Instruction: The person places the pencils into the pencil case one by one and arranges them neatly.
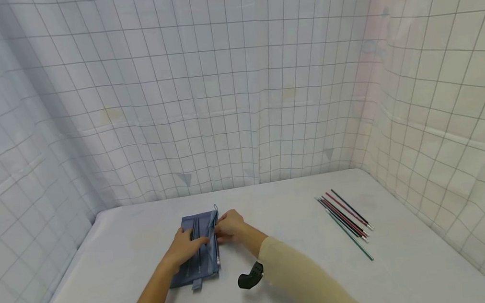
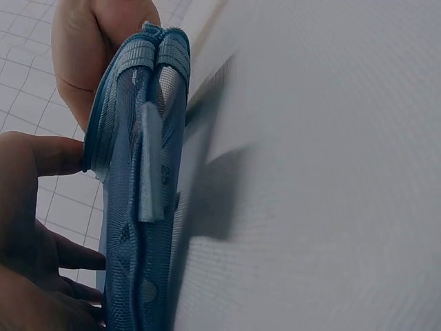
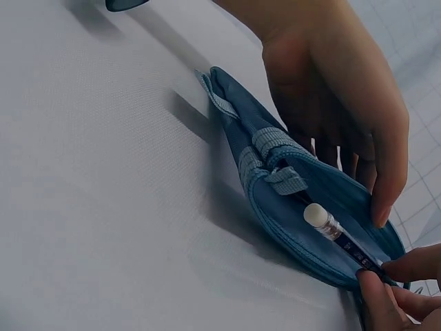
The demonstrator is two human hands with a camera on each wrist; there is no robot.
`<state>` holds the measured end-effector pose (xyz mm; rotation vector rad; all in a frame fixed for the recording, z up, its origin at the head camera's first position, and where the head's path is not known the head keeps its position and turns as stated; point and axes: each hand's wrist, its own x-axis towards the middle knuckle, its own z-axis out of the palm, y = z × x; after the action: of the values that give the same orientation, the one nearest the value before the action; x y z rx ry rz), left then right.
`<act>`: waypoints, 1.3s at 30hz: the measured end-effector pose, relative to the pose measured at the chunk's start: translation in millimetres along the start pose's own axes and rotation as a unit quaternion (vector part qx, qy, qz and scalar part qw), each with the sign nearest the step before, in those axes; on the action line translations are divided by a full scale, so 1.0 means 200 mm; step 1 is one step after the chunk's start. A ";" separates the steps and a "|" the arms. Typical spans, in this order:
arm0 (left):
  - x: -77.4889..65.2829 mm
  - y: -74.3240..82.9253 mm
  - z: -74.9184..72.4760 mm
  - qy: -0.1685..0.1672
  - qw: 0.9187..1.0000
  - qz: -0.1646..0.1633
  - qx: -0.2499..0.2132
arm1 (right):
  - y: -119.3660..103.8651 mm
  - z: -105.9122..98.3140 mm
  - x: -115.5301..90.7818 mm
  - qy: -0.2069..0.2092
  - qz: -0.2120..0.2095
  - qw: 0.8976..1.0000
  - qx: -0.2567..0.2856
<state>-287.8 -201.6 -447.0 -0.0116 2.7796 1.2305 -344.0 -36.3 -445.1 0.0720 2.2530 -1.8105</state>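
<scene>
A blue zippered pencil case lies on the white table, left of centre, its zipped opening on the right side. My left hand rests on its upper face with fingers spread; in the left wrist view the thumb touches the zipper edge. At that opening is my right hand. In the right wrist view its fingertips pinch a dark pencil with a white eraser, which lies in the gaping mouth of the case. The pencil's far end is hidden.
Several loose pencils, dark and red, lie side by side at the right of the table, with a green pencil nearest me. Gridded white curtains stand behind and at both sides.
</scene>
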 end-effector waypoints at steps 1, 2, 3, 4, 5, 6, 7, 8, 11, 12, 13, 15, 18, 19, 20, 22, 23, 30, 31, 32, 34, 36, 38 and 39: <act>0.00 0.00 0.00 -0.001 1.000 0.001 -0.001 | 0.00 0.00 0.00 -0.004 0.000 1.000 0.005; 0.00 0.00 0.00 -0.002 1.000 0.002 -0.003 | 0.00 0.01 0.01 -0.010 0.003 1.000 0.017; 0.00 0.00 0.00 -0.003 1.000 0.003 -0.004 | 0.01 0.01 0.01 -0.021 0.008 0.999 0.037; 0.00 0.00 0.00 -0.004 1.000 0.004 -0.005 | 0.01 0.00 0.02 -0.033 0.012 0.998 0.056; 0.00 0.00 0.00 -0.004 1.000 0.005 -0.005 | 0.01 0.00 0.02 -0.045 0.017 0.996 0.077; -0.01 0.00 0.00 -0.005 1.000 0.005 -0.006 | 0.01 0.00 0.03 -0.057 0.023 0.993 0.098; -0.01 0.00 -0.01 -0.005 1.000 0.005 -0.005 | 0.01 -0.01 0.03 -0.067 0.026 0.991 0.114; -0.01 0.00 -0.01 -0.004 1.000 0.005 -0.004 | 0.01 -0.02 0.04 -0.074 0.029 0.989 0.127; -0.01 0.00 -0.01 -0.003 1.000 0.004 -0.001 | 0.00 -0.06 0.04 -0.081 0.027 0.988 0.128; 0.00 0.00 -0.01 -0.002 1.000 0.004 0.000 | 0.00 -0.07 0.04 -0.082 0.026 0.989 0.123; 0.00 0.00 -0.01 -0.002 1.000 0.005 0.001 | -0.01 -0.08 0.03 -0.084 0.026 0.989 0.119; 0.00 0.00 -0.01 -0.002 1.000 0.006 0.003 | -0.01 -0.11 0.03 -0.091 0.027 0.989 0.112; 0.00 -0.01 -0.01 -0.001 1.000 0.007 0.002 | -0.01 -0.15 0.01 -0.104 0.028 0.989 0.103; 0.00 0.00 -0.01 0.000 1.000 0.007 0.002 | -0.02 -0.15 0.01 -0.109 0.028 0.989 0.101; 0.00 0.00 -0.01 0.000 1.000 0.007 0.002 | -0.02 -0.16 0.00 -0.112 0.027 0.988 0.099; -0.01 0.00 -0.01 0.001 1.000 0.007 0.002 | -0.02 -0.18 0.00 -0.117 0.026 0.988 0.093; -0.01 0.00 -0.01 0.001 1.000 0.007 0.003 | -0.02 -0.18 0.00 -0.119 0.024 0.989 0.090; -0.01 0.00 0.00 0.003 1.000 0.002 0.010 | -0.03 -0.24 0.00 -0.131 0.018 0.989 0.065; -0.01 0.00 0.00 0.003 1.000 0.002 0.011 | -0.03 -0.25 0.00 -0.132 0.017 0.989 0.062; -0.01 0.00 0.00 0.004 1.000 0.002 0.013 | -0.04 -0.26 0.00 -0.132 0.014 0.989 0.057; -0.01 0.00 0.00 0.004 1.000 0.005 0.016 | -0.05 -0.28 -0.01 -0.133 0.013 0.990 0.053; -0.01 0.00 0.00 0.005 1.000 0.005 0.014 | -0.05 -0.30 -0.02 -0.133 0.011 0.990 0.049; -0.01 0.00 0.00 0.005 1.000 0.006 0.010 | -0.06 -0.32 -0.02 -0.133 0.011 0.990 0.045; -0.01 0.00 0.00 0.004 1.000 0.007 0.009 | -0.06 -0.33 -0.02 -0.134 0.013 0.990 0.044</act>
<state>-285.4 -202.3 -447.2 0.0040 2.8017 1.2117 -352.1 24.8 -420.2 -0.1197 1.9781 -1.7873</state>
